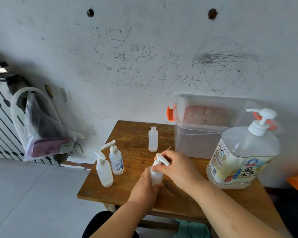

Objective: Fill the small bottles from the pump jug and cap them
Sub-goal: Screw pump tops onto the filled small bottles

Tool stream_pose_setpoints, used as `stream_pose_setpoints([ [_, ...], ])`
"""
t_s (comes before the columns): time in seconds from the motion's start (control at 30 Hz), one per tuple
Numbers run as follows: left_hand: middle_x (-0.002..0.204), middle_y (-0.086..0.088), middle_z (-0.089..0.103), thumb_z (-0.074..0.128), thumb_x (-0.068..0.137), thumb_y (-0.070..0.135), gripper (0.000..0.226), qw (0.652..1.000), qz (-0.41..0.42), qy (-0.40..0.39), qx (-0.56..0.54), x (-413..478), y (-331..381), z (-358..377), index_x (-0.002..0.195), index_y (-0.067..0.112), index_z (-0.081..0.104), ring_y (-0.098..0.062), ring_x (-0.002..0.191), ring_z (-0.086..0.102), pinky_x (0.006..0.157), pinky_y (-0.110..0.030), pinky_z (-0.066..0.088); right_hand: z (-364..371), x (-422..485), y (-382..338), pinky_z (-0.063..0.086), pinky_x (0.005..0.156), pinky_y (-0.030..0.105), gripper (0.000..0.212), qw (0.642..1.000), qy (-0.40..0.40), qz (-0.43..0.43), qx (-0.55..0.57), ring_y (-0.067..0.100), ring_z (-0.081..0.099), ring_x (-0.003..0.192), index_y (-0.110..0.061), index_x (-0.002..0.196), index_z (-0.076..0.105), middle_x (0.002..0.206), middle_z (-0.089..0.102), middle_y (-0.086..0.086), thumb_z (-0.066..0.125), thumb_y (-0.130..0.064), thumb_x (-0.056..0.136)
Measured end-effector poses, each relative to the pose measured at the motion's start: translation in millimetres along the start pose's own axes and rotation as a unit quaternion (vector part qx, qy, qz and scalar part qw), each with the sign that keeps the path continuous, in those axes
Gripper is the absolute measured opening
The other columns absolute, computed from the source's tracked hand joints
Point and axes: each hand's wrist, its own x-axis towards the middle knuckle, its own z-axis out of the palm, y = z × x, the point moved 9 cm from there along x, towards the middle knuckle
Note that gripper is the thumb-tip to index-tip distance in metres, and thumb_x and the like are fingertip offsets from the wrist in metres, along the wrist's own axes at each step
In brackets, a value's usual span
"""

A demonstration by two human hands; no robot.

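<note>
left hand (145,183) gripping small bottle (156,176), right hand (175,166) pinching its pump cap (162,159), jug (243,152) nearby

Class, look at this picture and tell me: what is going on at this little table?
A person seems to be capping a small bottle: the left hand grips its body while the right hand holds the pump cap on its neck. Two capped bottles stand to the left on the wooden table, one uncapped bottle stands behind, and the big pump jug sits at the right.
</note>
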Motion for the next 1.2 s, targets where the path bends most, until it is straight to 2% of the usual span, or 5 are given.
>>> stream_pose_setpoints([
  [0.63,0.137,0.006,0.053,0.058,0.095,0.03,0.057,0.999,0.02,0.015,0.023,-1,-1,1,0.143,0.03,0.028,-0.014,0.125,0.052,0.102,-0.03,0.044,5,-11,3,0.046,0.071,0.009,0.033,0.997,0.061,-0.011,0.045,0.005,0.056,0.096,-0.029,0.106,0.047,0.113,0.052,-0.008,0.067,-0.043,0.083],
  [0.77,0.133,0.007,0.056,0.057,0.095,0.029,0.053,0.999,0.024,0.008,0.022,2,-3,2,0.141,0.029,0.032,-0.012,0.119,0.055,0.099,-0.029,0.046,13,-9,1,0.05,0.083,0.014,0.043,0.998,0.034,-0.022,0.042,0.006,0.053,0.107,-0.027,0.122,0.047,0.122,0.046,-0.01,0.063,-0.045,0.086],
  [0.9,0.138,0.006,0.053,0.059,0.094,0.03,0.062,0.999,0.02,0.014,0.027,1,-2,2,0.146,0.028,0.025,-0.015,0.127,0.05,0.103,-0.029,0.042,9,-9,9,0.04,0.068,0.005,0.044,0.995,0.051,0.01,0.086,0.003,0.053,0.102,-0.025,0.12,0.052,0.116,0.051,-0.009,0.068,-0.042,0.082],
  [1.03,0.138,0.007,0.052,0.06,0.094,0.03,0.061,1.0,0.019,0.004,0.017,3,-4,4,0.145,0.031,0.027,-0.014,0.128,0.05,0.104,-0.03,0.042,17,-11,10,0.042,0.083,0.012,0.044,0.991,0.002,0.002,0.133,0.004,0.05,0.112,-0.027,0.126,0.051,0.123,0.05,-0.011,0.064,-0.04,0.086],
  [1.2,0.141,0.005,0.051,0.06,0.094,0.034,0.065,1.0,0.005,0.0,0.019,4,-7,5,0.148,0.029,0.025,-0.016,0.129,0.05,0.107,-0.033,0.042,16,-9,16,0.049,0.081,0.018,0.035,0.99,0.022,0.036,0.138,0.009,0.056,0.099,-0.027,0.106,0.055,0.109,0.056,-0.008,0.071,-0.044,0.079],
])
